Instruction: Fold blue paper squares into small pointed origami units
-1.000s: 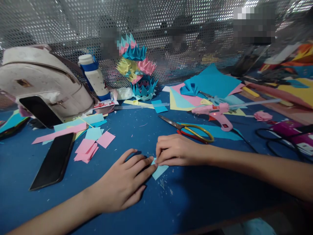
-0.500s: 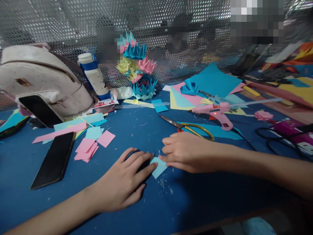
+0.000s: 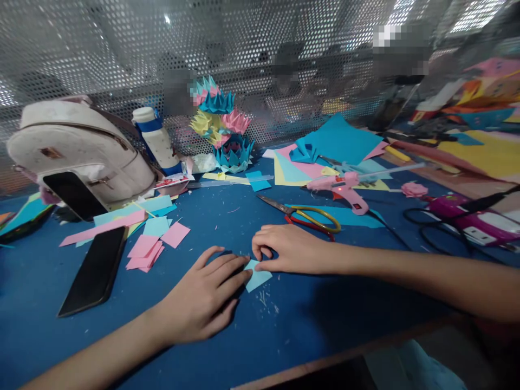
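Observation:
On the blue table a small light-blue paper square point(image 3: 259, 279) lies under the fingertips of both hands. My left hand point(image 3: 207, 292) rests on the table with fingers stretched and spread, its fingertips on the paper's left edge. From the other side, my right hand point(image 3: 288, 250) has its fingers curled and thumb low, closed at the paper's upper corner. Part of that corner is hidden by the fingers. Just beyond my right hand lie scissors point(image 3: 312, 216) with yellow and red handles. Several pink paper squares point(image 3: 145, 252) form a loose pile left of my left hand.
A phone point(image 3: 95, 271) lies at left; another phone point(image 3: 75, 195) leans against a white backpack point(image 3: 77, 141). A bottle point(image 3: 156, 141) and folded-paper flowers point(image 3: 233, 151) stand behind. At right are a pink glue gun point(image 3: 341, 189), coloured sheets point(image 3: 341, 138), and a purple power strip point(image 3: 467, 219) with cables.
The right hand's fingers have lifted and curled more, with a gap showing between fingers and thumb. My left hand stays on the paper. The camera view has shifted slightly.

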Demonstrator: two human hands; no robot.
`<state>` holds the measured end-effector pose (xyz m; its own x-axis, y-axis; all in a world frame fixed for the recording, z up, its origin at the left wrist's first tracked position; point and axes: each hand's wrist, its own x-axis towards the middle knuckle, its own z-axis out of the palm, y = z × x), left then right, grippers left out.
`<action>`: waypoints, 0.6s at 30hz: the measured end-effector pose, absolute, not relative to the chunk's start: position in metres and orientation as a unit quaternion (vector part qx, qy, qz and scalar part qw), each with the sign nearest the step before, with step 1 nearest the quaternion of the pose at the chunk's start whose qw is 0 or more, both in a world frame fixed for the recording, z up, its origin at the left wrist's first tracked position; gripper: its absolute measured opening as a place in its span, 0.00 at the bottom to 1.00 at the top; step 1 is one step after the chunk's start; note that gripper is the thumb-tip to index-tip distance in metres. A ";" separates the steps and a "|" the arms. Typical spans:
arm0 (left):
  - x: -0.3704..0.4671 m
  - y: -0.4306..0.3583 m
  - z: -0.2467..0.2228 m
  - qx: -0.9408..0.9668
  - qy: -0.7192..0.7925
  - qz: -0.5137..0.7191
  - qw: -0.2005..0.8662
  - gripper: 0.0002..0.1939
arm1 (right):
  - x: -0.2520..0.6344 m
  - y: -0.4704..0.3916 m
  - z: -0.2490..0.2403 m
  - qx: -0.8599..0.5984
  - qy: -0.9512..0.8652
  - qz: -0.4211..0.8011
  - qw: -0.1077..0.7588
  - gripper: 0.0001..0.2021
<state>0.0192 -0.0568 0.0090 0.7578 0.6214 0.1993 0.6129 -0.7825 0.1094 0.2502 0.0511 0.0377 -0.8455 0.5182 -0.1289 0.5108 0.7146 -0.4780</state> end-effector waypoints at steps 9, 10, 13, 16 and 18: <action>0.019 -0.057 0.011 0.929 0.344 0.130 0.049 0.22 | 0.250 0.049 0.038 -0.267 -0.920 0.284 0.035 0.05; 0.019 -0.057 0.012 0.928 0.345 0.135 0.050 0.22 | 0.250 0.050 0.037 -0.262 -0.919 0.292 0.044 0.04; 0.019 -0.058 0.012 0.929 0.336 0.147 0.047 0.22 | 0.249 0.053 0.035 -0.250 -0.912 0.319 0.061 0.01; 0.020 -0.058 0.012 0.934 0.321 0.150 0.041 0.22 | 0.247 0.053 0.031 -0.231 -0.908 0.342 0.074 0.03; 0.020 -0.058 0.012 0.936 0.318 0.145 0.037 0.23 | 0.245 0.052 0.029 -0.215 -0.909 0.346 0.084 0.02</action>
